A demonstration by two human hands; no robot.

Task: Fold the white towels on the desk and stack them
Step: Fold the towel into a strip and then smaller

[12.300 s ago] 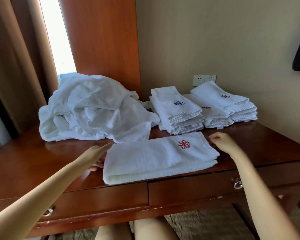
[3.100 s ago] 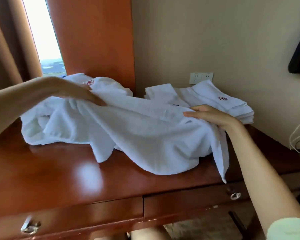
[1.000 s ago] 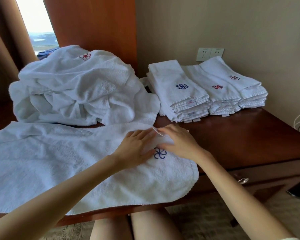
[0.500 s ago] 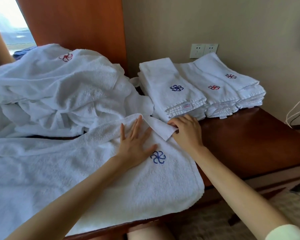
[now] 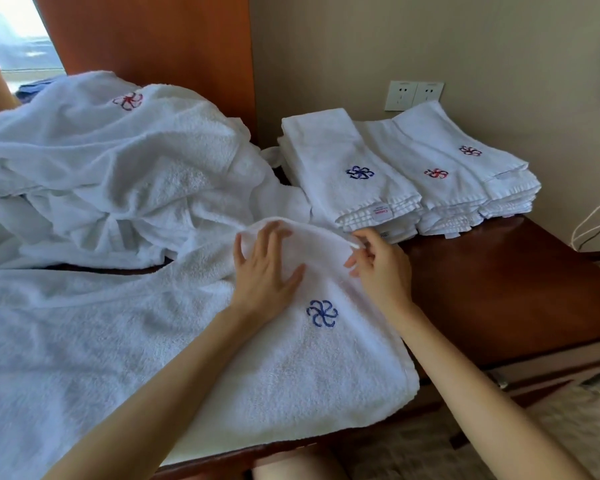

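On the towel (image 5: 291, 372), left hand (image 5: 264, 271) flat

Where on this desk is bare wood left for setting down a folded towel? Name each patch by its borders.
One bare patch: the right front of the desk, bordered by the folded stacks behind, the spread towel on the left, and the desk edges. Crowded: the loose pile and spread towel cover the left and middle.

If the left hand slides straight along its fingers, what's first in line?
Likely the raised fold of the spread towel, at the fingertips of the left hand; beyond it, the unfolded heap. Depth unclear.
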